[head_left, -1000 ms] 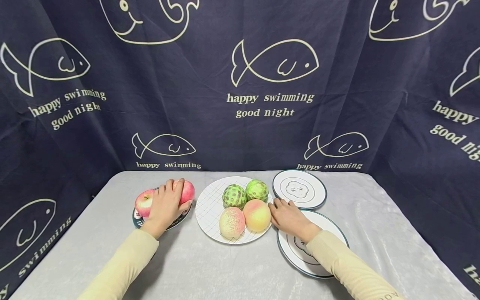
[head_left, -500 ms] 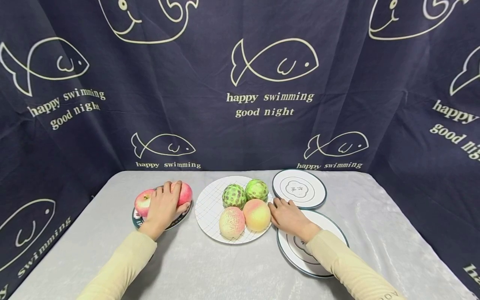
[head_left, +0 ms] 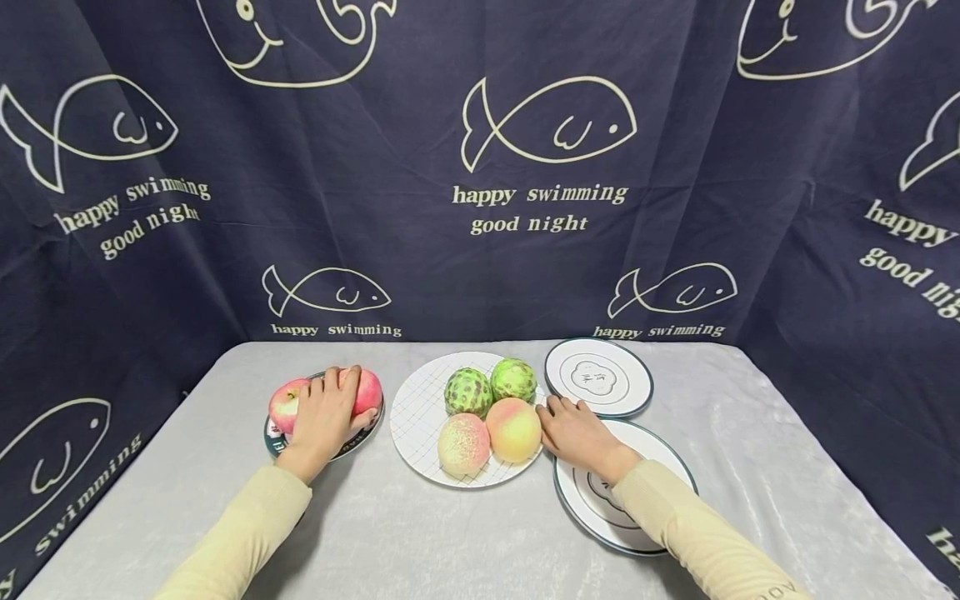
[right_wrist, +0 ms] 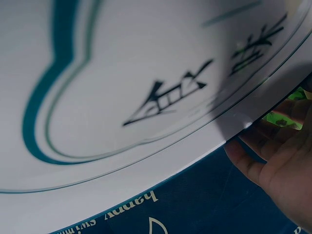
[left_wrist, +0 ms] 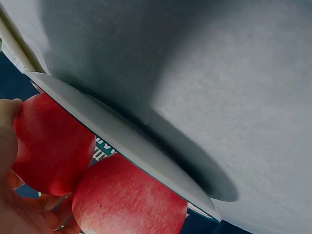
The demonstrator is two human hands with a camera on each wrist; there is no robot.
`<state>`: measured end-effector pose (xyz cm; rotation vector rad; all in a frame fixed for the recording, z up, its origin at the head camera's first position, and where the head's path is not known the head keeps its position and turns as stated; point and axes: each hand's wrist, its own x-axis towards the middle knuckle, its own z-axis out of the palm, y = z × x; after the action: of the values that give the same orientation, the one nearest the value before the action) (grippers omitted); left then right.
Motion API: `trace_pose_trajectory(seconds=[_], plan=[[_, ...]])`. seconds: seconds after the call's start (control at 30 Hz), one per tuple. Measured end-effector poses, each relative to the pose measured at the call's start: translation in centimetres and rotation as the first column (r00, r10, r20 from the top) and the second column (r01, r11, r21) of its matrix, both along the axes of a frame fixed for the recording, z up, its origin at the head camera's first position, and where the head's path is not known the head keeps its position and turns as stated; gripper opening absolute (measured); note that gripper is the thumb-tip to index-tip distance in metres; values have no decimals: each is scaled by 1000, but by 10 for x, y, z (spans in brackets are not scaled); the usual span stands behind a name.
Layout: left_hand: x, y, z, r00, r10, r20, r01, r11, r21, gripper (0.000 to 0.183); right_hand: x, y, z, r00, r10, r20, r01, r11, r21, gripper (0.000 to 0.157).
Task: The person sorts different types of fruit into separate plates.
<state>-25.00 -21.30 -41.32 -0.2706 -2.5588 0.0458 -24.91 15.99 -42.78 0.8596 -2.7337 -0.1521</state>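
Note:
My left hand point(head_left: 327, 410) curls over a red apple point(head_left: 368, 390) on a small dark-rimmed plate point(head_left: 274, 439) at the left. A second red apple point(head_left: 285, 404) sits beside it on the same plate. The left wrist view shows both apples point(left_wrist: 51, 146) point(left_wrist: 129, 195) against the plate's rim point(left_wrist: 122, 141), with my thumb point(left_wrist: 7, 114) on one. Flat, with straight fingers, my right hand point(head_left: 572, 427) rests on the near right white plate point(head_left: 660, 471); its fingertips point(right_wrist: 273, 165) reach past the rim point(right_wrist: 185, 161).
A white grid plate point(head_left: 416, 417) in the middle holds two green fruits point(head_left: 468, 392) point(head_left: 513, 379) and two peaches point(head_left: 463, 444) point(head_left: 513, 429). Another white plate point(head_left: 600, 377) lies at the back right. Dark printed cloth hangs behind and beside the grey table point(head_left: 450, 533).
My left hand with the apple has sunk slightly, down and left toward the small plate. The right hand has not moved.

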Motion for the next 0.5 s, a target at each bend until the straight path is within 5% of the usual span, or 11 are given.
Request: trace_pose_trajectory(seconds=[0.5], plan=[[0,1,-1,1000,8,1,-8,1000,0,71,0,0,0,1000,4,-3,-4,1000,-6,31]])
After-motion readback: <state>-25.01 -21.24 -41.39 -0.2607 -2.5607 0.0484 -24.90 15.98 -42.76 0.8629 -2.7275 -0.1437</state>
